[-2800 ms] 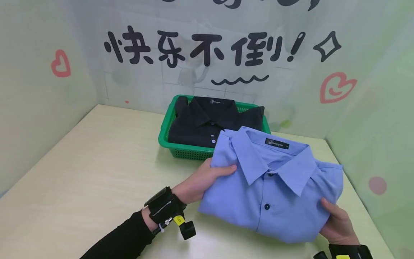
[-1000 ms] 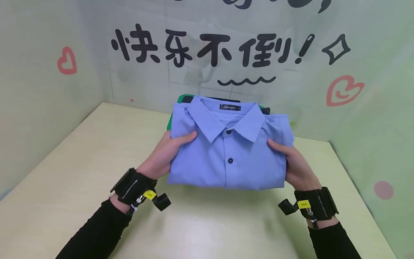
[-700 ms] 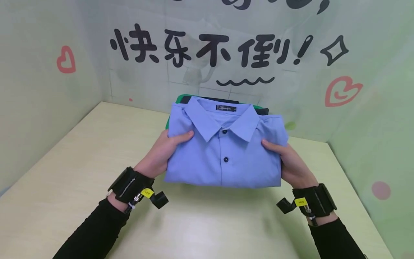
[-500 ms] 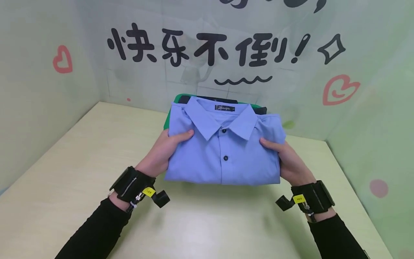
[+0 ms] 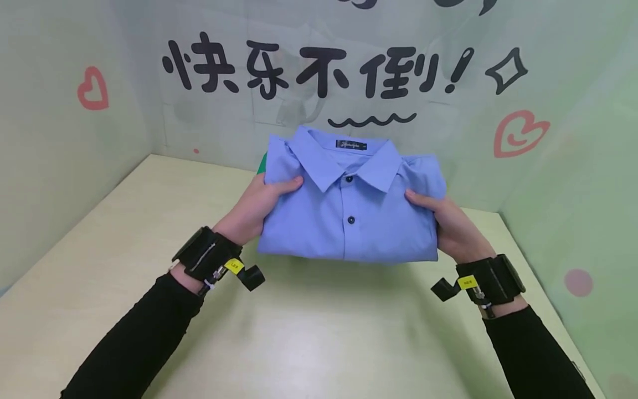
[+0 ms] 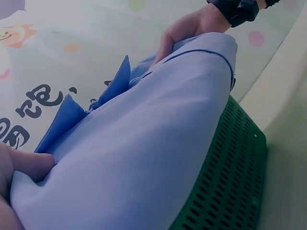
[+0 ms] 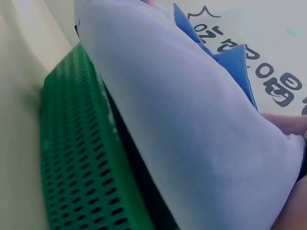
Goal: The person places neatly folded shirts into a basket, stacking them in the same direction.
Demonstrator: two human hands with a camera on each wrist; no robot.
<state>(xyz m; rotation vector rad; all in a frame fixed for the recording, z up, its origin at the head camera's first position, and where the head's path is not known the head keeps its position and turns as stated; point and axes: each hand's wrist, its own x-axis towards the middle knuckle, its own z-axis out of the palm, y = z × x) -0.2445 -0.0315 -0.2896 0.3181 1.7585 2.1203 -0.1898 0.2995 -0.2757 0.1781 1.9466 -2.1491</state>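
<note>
A folded blue button-up shirt (image 5: 349, 205) hangs between my two hands, collar up and at the far side. My left hand (image 5: 255, 209) grips its left edge, thumb on the front. The right hand (image 5: 457, 230) grips the opposite edge the same way. Behind and below the shirt is a green perforated basket (image 7: 72, 143); only a sliver of it shows in the head view. In the right wrist view, a strip of dark cloth (image 7: 139, 175) shows between the basket rim and the blue shirt. The rest of the basket's contents is hidden.
The pale wooden table (image 5: 319, 332) spreads below the arms. A printed back wall (image 5: 224, 127) rises just behind the basket, and side walls stand at left and right. Each wrist wears a black strap with a small camera.
The blue shirt has moved left from the basket's right front to over the basket. Lately both hands have shifted it farther forward, covering the black shirt from the head view.
</note>
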